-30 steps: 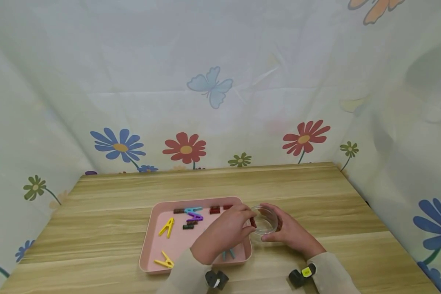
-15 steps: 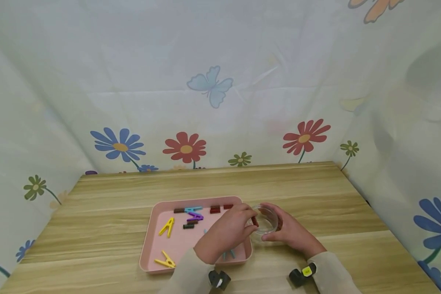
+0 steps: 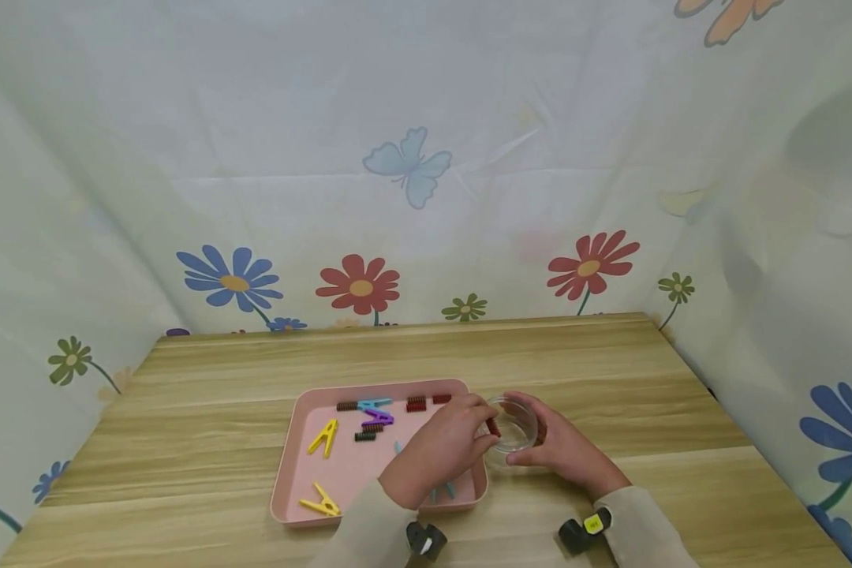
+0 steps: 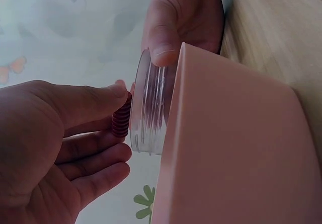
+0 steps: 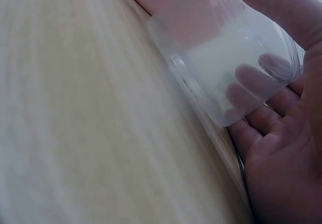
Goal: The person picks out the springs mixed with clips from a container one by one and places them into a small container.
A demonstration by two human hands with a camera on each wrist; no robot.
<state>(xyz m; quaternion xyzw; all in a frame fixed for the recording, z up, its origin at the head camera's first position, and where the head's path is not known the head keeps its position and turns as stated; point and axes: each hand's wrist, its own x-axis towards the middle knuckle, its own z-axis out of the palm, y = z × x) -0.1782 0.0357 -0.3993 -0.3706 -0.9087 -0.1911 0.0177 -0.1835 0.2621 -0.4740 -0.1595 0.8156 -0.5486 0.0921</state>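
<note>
My left hand (image 3: 446, 442) pinches a dark red coil spring (image 4: 122, 116) between thumb and fingers. The spring is at the near side of the mouth of a clear plastic jar (image 3: 514, 450), beside its rim. My right hand (image 3: 562, 446) grips that jar around its side, thumb at the front and fingers behind, as the right wrist view also shows. The jar stands upright on the table, just right of the pink tray (image 4: 241, 128). No spring can be made out inside the jar's clear wall (image 5: 216, 73).
Inside the tray lie red springs (image 3: 416, 405), dark springs (image 3: 365, 435), yellow clips (image 3: 323, 438), a purple clip (image 3: 378, 416) and a blue clip (image 3: 374, 404). Another blue clip (image 3: 449, 491) is partly hidden under my left arm. A wooden table (image 3: 206, 418) supports everything, with a floral curtain behind.
My left hand has shifted slightly right with the spring, bringing it closer over the jar's rim. The right hand and jar have stayed in place.
</note>
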